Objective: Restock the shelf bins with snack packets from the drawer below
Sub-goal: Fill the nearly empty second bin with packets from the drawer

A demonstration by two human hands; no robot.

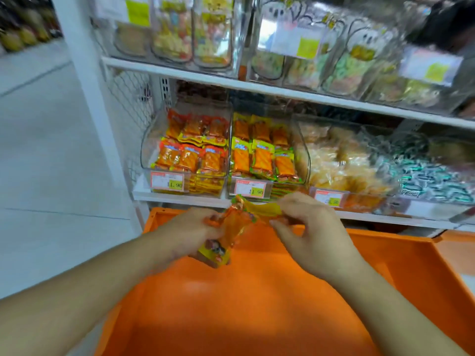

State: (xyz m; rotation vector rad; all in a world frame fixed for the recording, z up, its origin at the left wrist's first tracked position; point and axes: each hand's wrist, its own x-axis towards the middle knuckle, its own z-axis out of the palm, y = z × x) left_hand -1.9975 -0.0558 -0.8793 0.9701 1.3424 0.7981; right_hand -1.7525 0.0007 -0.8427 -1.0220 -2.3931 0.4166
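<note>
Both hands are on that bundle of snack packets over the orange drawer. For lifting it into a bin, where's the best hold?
Judging from the head view, grip the snack packets across the middle from both sides. The left hand holds the lower part; the right hand only pinches the yellow top edge, so the bundle sags. Then lift toward the bin with matching yellow-topped packets.

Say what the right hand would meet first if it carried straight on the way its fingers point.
The right hand points leftward, so it would probably meet the crinkled orange-and-yellow snack packets it pinches, then the left hand; depth is unclear.
</note>
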